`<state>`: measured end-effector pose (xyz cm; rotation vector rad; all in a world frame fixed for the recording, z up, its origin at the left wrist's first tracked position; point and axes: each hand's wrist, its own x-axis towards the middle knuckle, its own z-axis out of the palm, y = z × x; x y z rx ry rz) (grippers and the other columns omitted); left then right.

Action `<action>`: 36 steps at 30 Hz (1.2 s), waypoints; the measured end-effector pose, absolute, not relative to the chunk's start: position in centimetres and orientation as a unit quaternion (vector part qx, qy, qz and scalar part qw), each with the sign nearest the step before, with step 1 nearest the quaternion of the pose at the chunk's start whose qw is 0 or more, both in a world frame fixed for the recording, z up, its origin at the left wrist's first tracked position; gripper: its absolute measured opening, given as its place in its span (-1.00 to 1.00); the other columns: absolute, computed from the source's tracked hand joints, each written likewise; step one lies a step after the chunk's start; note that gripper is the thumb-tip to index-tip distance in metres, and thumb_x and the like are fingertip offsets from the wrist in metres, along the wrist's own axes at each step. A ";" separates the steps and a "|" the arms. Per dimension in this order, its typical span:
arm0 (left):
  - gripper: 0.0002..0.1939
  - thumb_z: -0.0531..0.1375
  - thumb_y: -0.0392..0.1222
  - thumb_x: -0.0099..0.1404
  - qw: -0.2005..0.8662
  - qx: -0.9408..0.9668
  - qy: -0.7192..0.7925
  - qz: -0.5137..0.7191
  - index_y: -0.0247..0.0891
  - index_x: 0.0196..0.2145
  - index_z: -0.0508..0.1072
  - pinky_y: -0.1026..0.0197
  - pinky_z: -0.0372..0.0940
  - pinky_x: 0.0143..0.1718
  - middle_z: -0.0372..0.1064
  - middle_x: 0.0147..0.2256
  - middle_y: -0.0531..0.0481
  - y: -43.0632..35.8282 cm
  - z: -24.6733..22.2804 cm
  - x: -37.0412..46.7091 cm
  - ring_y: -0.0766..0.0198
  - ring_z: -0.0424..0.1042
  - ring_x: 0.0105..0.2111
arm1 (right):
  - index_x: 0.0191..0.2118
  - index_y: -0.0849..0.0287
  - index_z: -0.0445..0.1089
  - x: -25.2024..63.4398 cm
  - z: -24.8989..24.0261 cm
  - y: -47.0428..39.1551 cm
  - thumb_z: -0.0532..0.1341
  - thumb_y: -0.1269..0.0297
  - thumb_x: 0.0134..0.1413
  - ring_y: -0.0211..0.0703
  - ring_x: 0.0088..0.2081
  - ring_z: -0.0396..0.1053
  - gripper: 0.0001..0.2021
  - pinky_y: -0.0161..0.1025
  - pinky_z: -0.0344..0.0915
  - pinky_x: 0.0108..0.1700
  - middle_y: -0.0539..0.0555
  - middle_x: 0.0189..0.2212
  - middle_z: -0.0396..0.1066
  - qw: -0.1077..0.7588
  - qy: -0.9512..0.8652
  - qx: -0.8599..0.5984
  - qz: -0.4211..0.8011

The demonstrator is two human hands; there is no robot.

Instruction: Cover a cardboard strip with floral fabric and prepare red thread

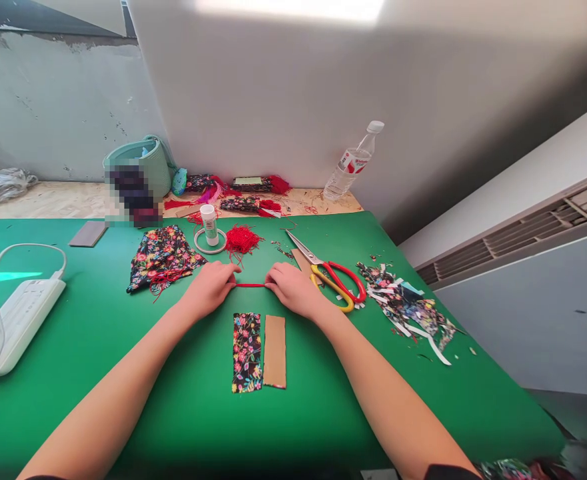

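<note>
A short red cord (pixel 250 285) is stretched level between my two hands, just above or on the green mat. My left hand (pixel 212 287) pinches one end and my right hand (pixel 289 285) pinches the other. Nearer to me lie two narrow strips side by side: a black floral fabric strip (pixel 246 352) and a brown cardboard strip (pixel 274 352). Past my hands sit a tangle of red thread (pixel 242 240) and a glue stick (pixel 209 225) standing by a white ring (pixel 211 249). Scissors (pixel 330 270) with red and yellow handles rest beside my right hand.
Floral fabric (pixel 163 260) lies left of my left hand. A white power strip (pixel 20 323) with its cable is at far left. Fabric and paper scraps (pixel 408 303) spread at right. Along the back are a teal basket (pixel 160 163), tasselled floral pieces (pixel 246 203) and a plastic bottle (pixel 353 163).
</note>
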<state>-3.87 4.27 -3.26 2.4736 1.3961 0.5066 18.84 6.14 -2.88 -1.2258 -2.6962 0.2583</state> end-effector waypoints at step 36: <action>-0.46 -0.02 -0.23 0.21 0.082 0.881 0.450 0.118 -0.35 0.16 0.22 -0.16 -0.18 0.16 0.16 0.17 -0.18 3.0 -2.8 -2.9 -0.11 -0.04 0.19 | -0.09 0.23 0.32 19.1 -2.3 5.5 0.21 0.18 0.08 -0.02 -0.20 0.33 -0.69 -0.10 0.29 -0.13 0.17 -0.23 0.37 0.120 -0.900 -0.402 0.114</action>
